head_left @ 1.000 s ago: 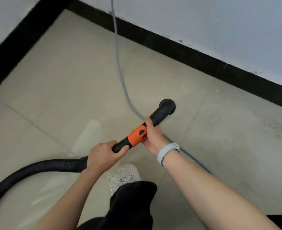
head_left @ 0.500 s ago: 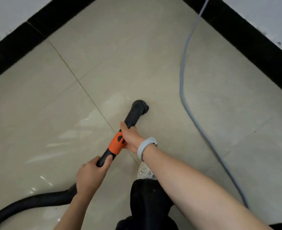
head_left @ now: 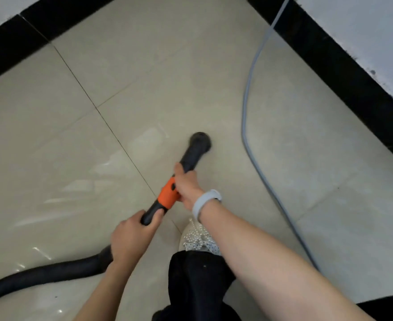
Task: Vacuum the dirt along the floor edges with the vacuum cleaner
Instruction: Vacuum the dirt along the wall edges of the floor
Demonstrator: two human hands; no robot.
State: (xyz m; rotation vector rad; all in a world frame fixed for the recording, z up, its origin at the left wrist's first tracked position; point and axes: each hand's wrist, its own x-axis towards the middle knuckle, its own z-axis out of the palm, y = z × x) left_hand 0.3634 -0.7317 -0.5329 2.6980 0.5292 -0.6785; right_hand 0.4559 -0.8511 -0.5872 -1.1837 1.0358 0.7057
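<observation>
A black vacuum nozzle [head_left: 196, 149] with an orange collar [head_left: 167, 196] points down at the beige tiled floor [head_left: 144, 66], its round mouth near the middle of the view. My right hand [head_left: 187, 185] grips the tube just above the collar, a grey band on its wrist. My left hand [head_left: 133, 238] grips the tube's lower end where the black ribbed hose [head_left: 40, 278] joins and runs off to the bottom left. Black skirting [head_left: 343, 72] edges the floor along the right wall, and more skirting [head_left: 10, 47] runs along the top left.
A grey power cable [head_left: 246, 126] snakes across the floor right of the nozzle, from the right skirting toward the bottom right. My black trouser leg [head_left: 197, 281] and a beaded shoe [head_left: 197, 237] stand just below my hands. Glare patches lie on the left tiles.
The view has swung left, so the right wall skirting now sits further right and the left skirting shows. The nozzle stays in both hands, over the floor near a tile joint.
</observation>
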